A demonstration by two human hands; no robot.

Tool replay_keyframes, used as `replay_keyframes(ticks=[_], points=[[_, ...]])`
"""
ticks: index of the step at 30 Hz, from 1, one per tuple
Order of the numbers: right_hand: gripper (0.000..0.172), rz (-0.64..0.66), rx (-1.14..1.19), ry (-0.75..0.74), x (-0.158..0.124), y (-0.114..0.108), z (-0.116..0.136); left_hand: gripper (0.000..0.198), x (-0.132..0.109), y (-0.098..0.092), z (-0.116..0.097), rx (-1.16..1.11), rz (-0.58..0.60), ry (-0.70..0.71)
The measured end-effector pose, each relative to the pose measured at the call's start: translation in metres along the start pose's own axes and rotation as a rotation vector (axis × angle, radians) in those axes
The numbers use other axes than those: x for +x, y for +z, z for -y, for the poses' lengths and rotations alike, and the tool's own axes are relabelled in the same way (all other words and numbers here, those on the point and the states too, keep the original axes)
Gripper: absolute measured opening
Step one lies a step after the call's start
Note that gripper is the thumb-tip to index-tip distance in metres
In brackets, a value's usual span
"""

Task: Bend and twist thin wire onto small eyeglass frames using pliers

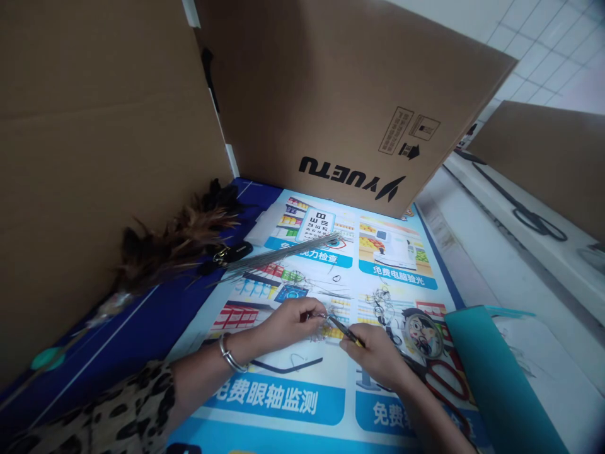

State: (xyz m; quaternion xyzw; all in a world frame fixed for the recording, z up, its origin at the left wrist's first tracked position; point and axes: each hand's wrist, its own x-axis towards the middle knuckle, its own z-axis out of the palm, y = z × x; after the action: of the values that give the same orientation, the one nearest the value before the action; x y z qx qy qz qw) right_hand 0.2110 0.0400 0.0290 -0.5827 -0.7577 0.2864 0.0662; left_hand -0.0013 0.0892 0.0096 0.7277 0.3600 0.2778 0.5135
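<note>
My left hand [297, 320] is closed, its thumb and fingertips pinching a small silvery piece of wire [324, 315]. Most of that piece is hidden by the fingers. My right hand [378, 354] is wrapped around the dark handles of a pair of pliers [344, 328], which point left. Their jaws meet the wire piece just beside my left fingertips. Beyond both hands, a bundle of thin straight wires [293, 249] lies slanting across the printed sheet [326, 435]. Loose wire bits [331, 287] are scattered between the bundle and my hands.
Right of my right hand lie wire loops [379, 301], a round cartoon-printed tin [424, 334], red-handled scissors [447, 381] and a teal box [501, 378]. Brown feathers [174, 243] rest at left. Cardboard walls [340, 94] stand behind and left; black scissors [529, 214] lie far right.
</note>
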Motion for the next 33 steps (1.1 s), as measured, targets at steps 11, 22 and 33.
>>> replay_keyframes(ticks=[11,22,33], points=[[0.022,-0.062,-0.086,0.013,0.0,0.006,0.004,0.012,0.0,0.001,0.001,-0.056,-0.011,-0.053],[0.02,-0.126,-0.074,-0.023,0.001,0.01,0.004,0.015,0.0,0.002,0.007,-0.224,0.009,-0.084],[0.021,-0.177,-0.03,-0.017,0.0,0.014,0.006,0.015,-0.001,0.001,0.005,-0.239,-0.006,-0.051]])
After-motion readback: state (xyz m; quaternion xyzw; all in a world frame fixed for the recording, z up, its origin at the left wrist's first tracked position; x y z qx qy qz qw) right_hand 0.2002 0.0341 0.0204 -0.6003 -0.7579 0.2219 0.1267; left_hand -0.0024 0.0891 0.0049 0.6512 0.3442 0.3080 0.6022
